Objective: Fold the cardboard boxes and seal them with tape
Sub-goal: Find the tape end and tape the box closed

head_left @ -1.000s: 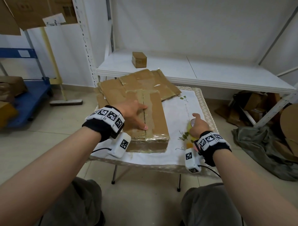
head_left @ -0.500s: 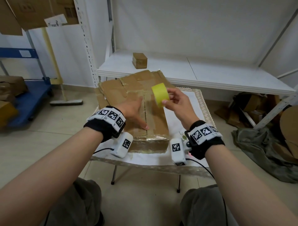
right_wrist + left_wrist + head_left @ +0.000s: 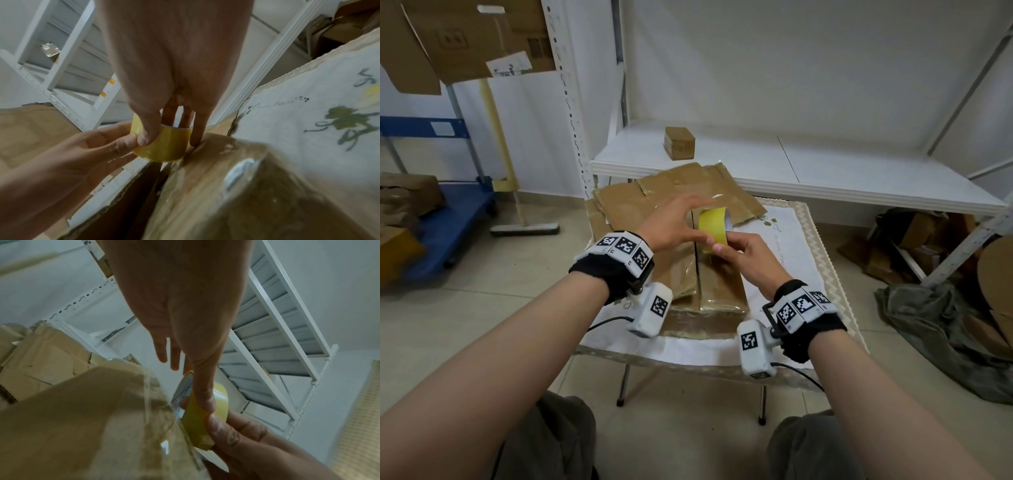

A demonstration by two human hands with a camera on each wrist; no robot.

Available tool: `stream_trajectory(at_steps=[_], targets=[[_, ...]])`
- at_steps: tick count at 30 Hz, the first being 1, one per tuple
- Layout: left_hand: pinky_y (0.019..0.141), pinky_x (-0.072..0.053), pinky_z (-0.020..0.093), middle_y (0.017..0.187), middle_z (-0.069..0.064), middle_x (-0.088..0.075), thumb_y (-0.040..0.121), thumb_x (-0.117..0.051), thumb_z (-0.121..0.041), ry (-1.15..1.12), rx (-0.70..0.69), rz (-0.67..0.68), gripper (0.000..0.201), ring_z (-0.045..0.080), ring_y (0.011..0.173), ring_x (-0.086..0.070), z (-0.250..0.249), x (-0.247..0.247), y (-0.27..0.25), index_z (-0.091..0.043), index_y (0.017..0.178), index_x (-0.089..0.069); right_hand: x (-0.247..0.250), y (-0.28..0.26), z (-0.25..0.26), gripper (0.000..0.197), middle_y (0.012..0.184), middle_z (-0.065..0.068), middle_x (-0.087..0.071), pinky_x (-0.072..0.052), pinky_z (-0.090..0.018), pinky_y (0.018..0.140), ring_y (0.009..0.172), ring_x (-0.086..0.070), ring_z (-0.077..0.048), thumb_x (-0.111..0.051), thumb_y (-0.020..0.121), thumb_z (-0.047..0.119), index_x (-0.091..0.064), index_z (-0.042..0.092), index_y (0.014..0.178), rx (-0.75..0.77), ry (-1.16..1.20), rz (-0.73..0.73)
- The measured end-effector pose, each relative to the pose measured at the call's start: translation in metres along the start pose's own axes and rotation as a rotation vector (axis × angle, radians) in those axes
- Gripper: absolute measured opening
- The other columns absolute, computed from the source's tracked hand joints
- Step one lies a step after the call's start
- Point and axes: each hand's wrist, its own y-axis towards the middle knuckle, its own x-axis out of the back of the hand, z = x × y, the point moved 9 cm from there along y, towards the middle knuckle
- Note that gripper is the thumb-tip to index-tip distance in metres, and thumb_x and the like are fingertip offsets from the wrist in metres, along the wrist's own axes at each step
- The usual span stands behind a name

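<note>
A folded cardboard box, glossy with old tape, lies on the small table, a dark gap running along its top seam. Just above its far half I hold a yellow tape roll with both hands. My right hand grips the roll, with the thumb on its outer face and fingers through its core. My left hand pinches the roll's left edge; its thumb lies on the yellow band. The right wrist view shows the tape roll close over the box flap.
Flattened cardboard sheets lie behind the box on the white tablecloth. A small sealed box stands on the white shelf beyond. A blue cart is at left; cardboard scraps and grey cloth lie on the floor at right.
My right hand lifted the tape roll from the table's right side and carried it over the box. My left hand left the box top and rose to take the roll's edge.
</note>
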Motion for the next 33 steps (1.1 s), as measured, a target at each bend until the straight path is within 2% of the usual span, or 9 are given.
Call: stream_trajectory(at_steps=[2,6,10,13,16,19,25,30,33], targets=[[0.111,-0.03,0.029,0.139,0.002,-0.057,0.075,-0.085,-0.03,0.003,-0.018,-0.022,0.069,0.02,0.134,-0.046,-0.002,-0.001,0.001,-0.022,0.138,-0.057,0.001,-0.001,-0.002,0.019,0.112,-0.009,-0.076,-0.048,-0.043,0.107,0.108,-0.068,-0.02,-0.065,0.097,0.012,-0.075,0.012,0.113,-0.013,0.026,-0.002],[0.104,-0.039,0.03,0.126,-0.001,-0.059,0.072,-0.087,-0.03,0.043,-0.043,-0.07,0.065,0.018,0.12,-0.052,-0.007,0.002,-0.001,-0.022,0.132,-0.062,0.0,-0.001,-0.004,0.02,0.112,-0.01,-0.076,-0.049,-0.042,0.106,0.112,-0.068,-0.024,-0.065,0.097,0.011,-0.076,0.012,0.114,-0.042,0.044,0.014],[0.087,-0.03,0.017,0.119,0.0,-0.058,0.072,-0.088,-0.028,0.084,-0.093,-0.119,0.058,0.012,0.109,-0.051,-0.013,0.007,-0.003,-0.021,0.125,-0.066,-0.001,0.0,-0.002,0.019,0.111,-0.012,-0.076,-0.049,-0.044,0.106,0.105,-0.069,-0.02,-0.065,0.097,0.011,-0.076,0.012,0.113,-0.028,0.037,0.021],[0.091,-0.037,0.022,0.115,0.0,-0.06,0.073,-0.087,-0.027,0.098,-0.145,-0.151,0.054,0.015,0.106,-0.055,-0.02,0.008,-0.006,-0.022,0.123,-0.068,-0.001,-0.001,-0.002,0.018,0.112,-0.013,-0.075,-0.048,-0.047,0.107,0.11,-0.069,-0.025,-0.066,0.096,0.011,-0.076,0.014,0.111,-0.032,0.073,0.017],[0.098,-0.044,0.034,0.117,-0.001,-0.063,0.079,-0.082,-0.027,0.11,-0.178,-0.178,0.05,0.016,0.109,-0.058,-0.024,0.005,-0.008,-0.021,0.126,-0.068,0.002,-0.002,0.002,0.022,0.107,-0.016,-0.075,-0.049,-0.046,0.104,0.098,-0.066,-0.019,-0.067,0.092,-0.001,-0.075,0.014,0.106,-0.027,0.127,0.015],[0.101,-0.047,0.042,0.123,-0.002,-0.064,0.088,-0.074,-0.024,0.122,-0.205,-0.199,0.041,0.017,0.114,-0.059,-0.026,0.004,-0.006,-0.019,0.128,-0.068,0.006,0.0,0.012,0.035,0.097,-0.012,-0.071,-0.051,-0.041,0.095,0.091,-0.062,-0.02,-0.066,0.087,-0.011,-0.073,0.02,0.101,0.001,0.18,-0.014],[0.095,-0.051,0.042,0.12,-0.002,-0.064,0.089,-0.073,-0.026,0.136,-0.256,-0.22,0.038,0.015,0.11,-0.06,-0.027,0.003,-0.005,-0.017,0.125,-0.069,0.012,0.005,0.012,0.026,0.099,-0.015,-0.073,-0.055,-0.032,0.09,0.088,-0.069,-0.019,-0.064,0.091,-0.007,-0.071,0.005,0.113,-0.001,0.272,-0.062],[0.096,-0.05,0.041,0.119,-0.003,-0.065,0.076,-0.084,-0.027,0.134,-0.262,-0.202,0.051,0.013,0.11,-0.06,-0.025,0.004,-0.006,-0.019,0.125,-0.07,0.015,0.003,0.006,0.017,0.088,-0.004,-0.077,-0.056,-0.032,0.089,0.085,-0.072,-0.016,-0.064,0.095,0.0,-0.074,0.011,0.101,-0.019,0.297,-0.083],[0.091,-0.053,0.042,0.115,-0.003,-0.065,0.077,-0.082,-0.027,0.165,-0.279,-0.223,0.045,0.014,0.105,-0.061,-0.028,0.003,-0.007,-0.019,0.12,-0.072,0.015,0.004,0.006,0.015,0.082,0.002,-0.077,-0.058,-0.024,0.077,0.078,-0.072,-0.01,-0.063,0.095,0.002,-0.073,0.011,0.101,-0.042,0.316,-0.092]])
